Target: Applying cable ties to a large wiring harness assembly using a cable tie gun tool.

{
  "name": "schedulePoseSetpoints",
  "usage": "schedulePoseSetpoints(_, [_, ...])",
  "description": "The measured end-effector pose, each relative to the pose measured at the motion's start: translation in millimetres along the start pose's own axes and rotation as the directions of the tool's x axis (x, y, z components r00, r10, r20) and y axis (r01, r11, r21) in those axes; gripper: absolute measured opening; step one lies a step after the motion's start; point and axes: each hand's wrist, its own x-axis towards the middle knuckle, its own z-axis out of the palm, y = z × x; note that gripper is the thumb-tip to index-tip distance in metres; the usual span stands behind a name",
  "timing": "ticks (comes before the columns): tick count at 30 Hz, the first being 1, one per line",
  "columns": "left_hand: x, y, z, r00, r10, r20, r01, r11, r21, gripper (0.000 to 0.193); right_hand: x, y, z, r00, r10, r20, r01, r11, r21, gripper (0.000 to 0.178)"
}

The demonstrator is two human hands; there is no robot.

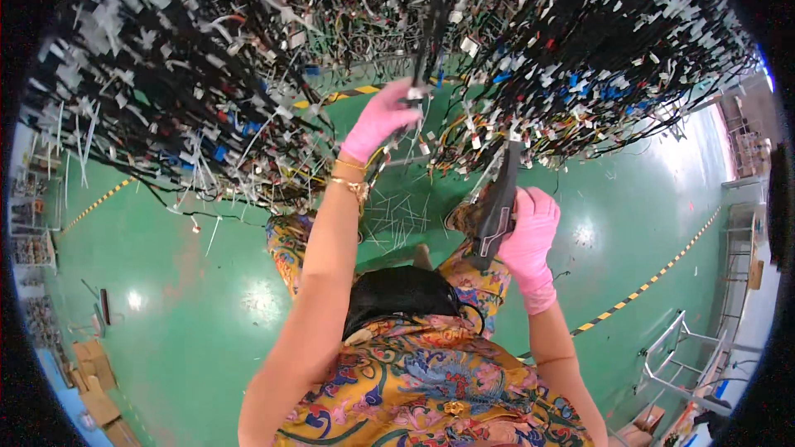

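Note:
My left hand [383, 122], in a pink glove, is closed around a hanging bundle of black cables [424, 54] in front of me. White connectors and thin strips show beside its fingers. In my right hand [532, 232], also gloved in pink, is a black cable tie gun [499, 213]; its nose points up toward the hanging harnesses. My fingers wrap its handle. Dense masses of black wire harnesses [166, 91] with white, blue and red connectors hang to the left, and another mass of harnesses [596, 74] hangs to the right.
Thin white cable ties [397, 219] lie scattered on the green floor [199, 306] between my feet. A metal frame cart [683, 356] stands at lower right, and cardboard boxes [95, 372] at lower left. Yellow-black tape [646, 288] marks the floor. Shelving [33, 240] lines the left side.

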Motion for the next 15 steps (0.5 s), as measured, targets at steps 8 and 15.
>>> schedulePoseSetpoints(8, [67.8,-65.4,0.6,0.908,-0.167,-0.384,0.327,0.855,0.403,0.06,16.8,-1.1,12.4,0.995,0.001,0.098,-0.005,0.999,0.043,0.07])
schedulePoseSetpoints(15, [12.4,-45.3,43.6,0.916,-0.121,-0.383,0.153,0.987,0.055,0.04,23.7,-3.1,23.7,0.995,0.023,0.095,-0.032,0.995,0.093,0.069])
